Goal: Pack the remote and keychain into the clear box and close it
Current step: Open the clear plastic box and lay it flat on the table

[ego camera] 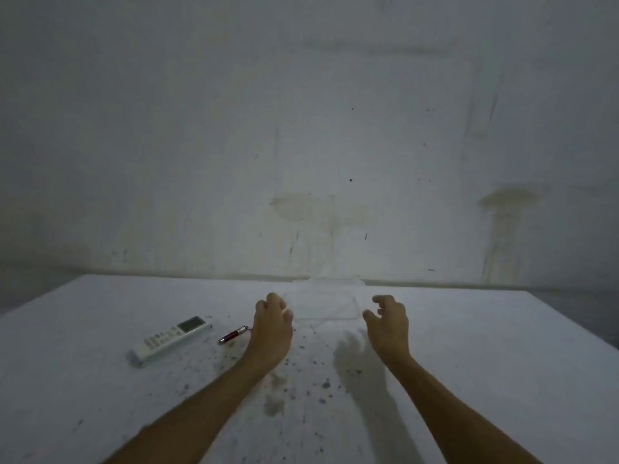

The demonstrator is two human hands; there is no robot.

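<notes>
A clear box (325, 301) stands near the table's far edge, faint against the white top; I cannot tell whether its lid is on. My left hand (272, 324) hovers at its left side with the fingers curled, holding nothing. My right hand (388, 321) is at its right side with fingers apart and bent, also holding nothing. A white remote (170, 340) lies at an angle on the table to the left. A small dark red keychain (233, 334) with a metal tip lies between the remote and my left hand.
The white table (485, 380) is speckled with dark spots and stains in the middle. A stained grey wall (308, 128) rises right behind its far edge.
</notes>
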